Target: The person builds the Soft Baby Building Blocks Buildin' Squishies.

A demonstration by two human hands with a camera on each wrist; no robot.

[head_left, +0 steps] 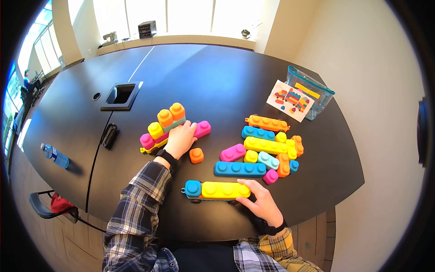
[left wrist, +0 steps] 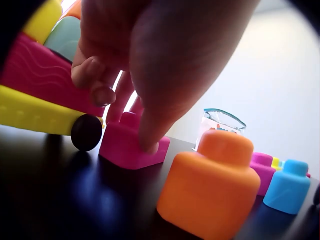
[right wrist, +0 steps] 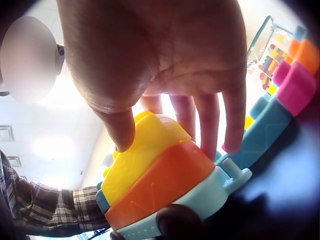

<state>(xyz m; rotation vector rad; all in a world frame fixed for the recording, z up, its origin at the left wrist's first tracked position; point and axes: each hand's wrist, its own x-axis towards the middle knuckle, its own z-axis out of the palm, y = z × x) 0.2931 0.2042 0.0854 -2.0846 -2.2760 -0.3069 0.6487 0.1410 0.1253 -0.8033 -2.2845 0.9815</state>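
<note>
My left hand [head_left: 181,138] pinches a magenta block [left wrist: 131,149] between thumb and fingers, low over the black table. Beside it stands a yellow wheeled base [left wrist: 37,112] carrying a long magenta block [left wrist: 45,75], with yellow, grey-green and orange blocks stacked on top. A loose orange block [head_left: 196,155] lies near that wrist. My right hand [head_left: 262,202] grips the right end of a long yellow block [head_left: 222,190], thumb on the near side, fingers behind. Under this block are an orange block [right wrist: 160,185] and a light blue wheeled base [right wrist: 212,192]; a blue block [head_left: 193,187] sits at the left end.
Several loose blocks lie to the right, including a long blue block [head_left: 240,169] and an orange wheeled base [head_left: 267,123]. Behind them are a picture card [head_left: 283,107] and a clear bag [head_left: 322,97]. A water bottle [head_left: 55,156] and black case [head_left: 108,136] are at left.
</note>
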